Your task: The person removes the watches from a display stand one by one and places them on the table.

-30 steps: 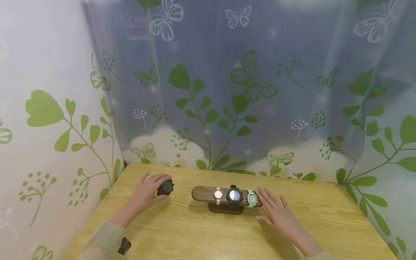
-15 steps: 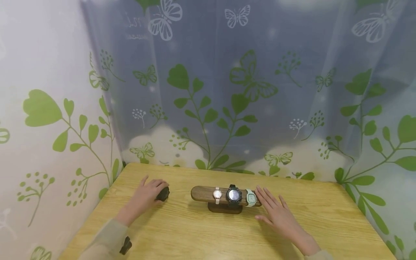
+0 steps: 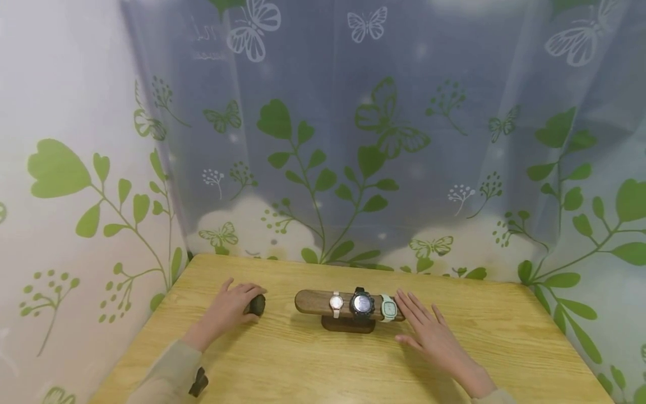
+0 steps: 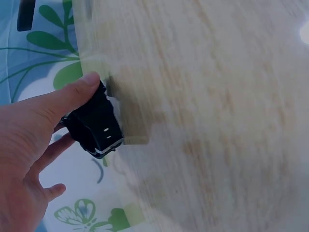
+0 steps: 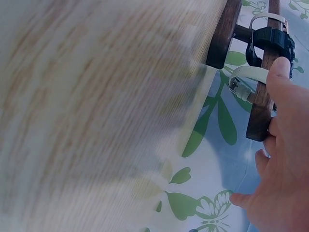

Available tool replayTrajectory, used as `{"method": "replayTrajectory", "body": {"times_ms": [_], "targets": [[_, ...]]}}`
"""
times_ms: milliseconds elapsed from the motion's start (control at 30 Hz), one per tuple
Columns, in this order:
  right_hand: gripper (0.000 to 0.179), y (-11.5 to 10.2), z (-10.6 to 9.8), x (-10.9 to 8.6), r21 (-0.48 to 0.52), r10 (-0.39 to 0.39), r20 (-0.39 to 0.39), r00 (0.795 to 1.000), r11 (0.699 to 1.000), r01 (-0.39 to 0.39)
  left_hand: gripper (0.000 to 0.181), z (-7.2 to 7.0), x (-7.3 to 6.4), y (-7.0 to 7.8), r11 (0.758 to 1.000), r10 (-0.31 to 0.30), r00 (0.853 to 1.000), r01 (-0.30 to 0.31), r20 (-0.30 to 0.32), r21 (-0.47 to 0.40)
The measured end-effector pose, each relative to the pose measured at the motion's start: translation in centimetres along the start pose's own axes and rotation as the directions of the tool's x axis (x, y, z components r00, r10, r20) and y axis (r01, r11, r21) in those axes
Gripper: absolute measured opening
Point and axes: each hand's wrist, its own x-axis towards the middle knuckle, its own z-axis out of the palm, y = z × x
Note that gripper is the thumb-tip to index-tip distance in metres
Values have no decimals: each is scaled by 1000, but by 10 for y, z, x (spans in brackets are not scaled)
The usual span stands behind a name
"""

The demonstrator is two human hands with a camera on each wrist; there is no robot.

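A black wristwatch [image 3: 258,304] with a buckled strap is pinched between the thumb and fingers of my left hand [image 3: 229,307], left of the watch stand. In the left wrist view the closed strap loop of that wristwatch [image 4: 100,124] faces the camera, and its dial is hidden. My right hand [image 3: 429,332] lies with straight fingers against the right end of the dark wooden watch stand [image 3: 312,302]. That stand carries a small pale watch [image 3: 336,303], a bulky black watch [image 3: 361,303] and a mint-green square watch [image 3: 388,308], the last one nearest my right fingers.
Both hands work over a light wooden table [image 3: 282,365]. A patterned curtain [image 3: 323,168] with leaves and butterflies hangs behind the table and along its sides. A small dark object [image 3: 199,382] sits at my left sleeve.
My left hand has turned the black wristwatch, so its dial no longer faces upward as it did one second ago. The right hand and the stand stay in place.
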Motion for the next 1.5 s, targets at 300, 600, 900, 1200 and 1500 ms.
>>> {"method": "replayTrajectory", "body": {"times_ms": [300,600,900,1200,1500], "targets": [[88,0,1,0,-7,-2,-4,1000,1000,2,66,0,-4,3,993,-2,999,8,50,-122],[87,-3,-2,0,18,1,-7,1000,1000,-1,64,1,-7,5,974,-28,998,41,58,-223],[88,-4,-2,-1,23,-5,-16,1000,1000,5,44,-2,-4,7,987,-45,981,14,-191,-162],[87,-4,-2,-1,46,0,-4,1000,999,0,43,-10,4,21,992,74,920,-107,-384,-65],[88,-4,-2,-1,23,-11,-17,1000,1000,11,47,-11,29,52,976,129,861,-199,-491,-92]]}}
